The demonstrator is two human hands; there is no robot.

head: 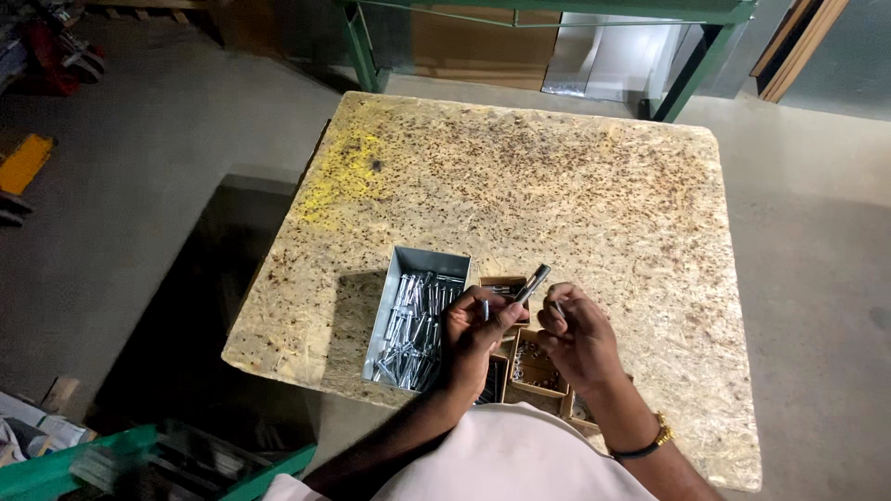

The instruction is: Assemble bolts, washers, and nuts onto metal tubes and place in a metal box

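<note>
Left hand [471,327] gripping a dark metal sleeve [533,282], right hand [577,336] pinching a small part, silver bolts heaped in the grey metal tray [394,292], many seemingly left.

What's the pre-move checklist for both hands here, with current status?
1. Left hand has hold of the dark metal rod: ok, rod sticks up tilted from the fingers.
2. Right hand holds a small part: cannot tell, something pale shows at the fingertips but too small.
3. Metal tray of silvery bolts sits beside the left hand: ok.
4. Small cardboard boxes lie under the hands: ok, partly hidden.
5. Tray fully on the chipboard table: ok, close to the near edge.
</note>
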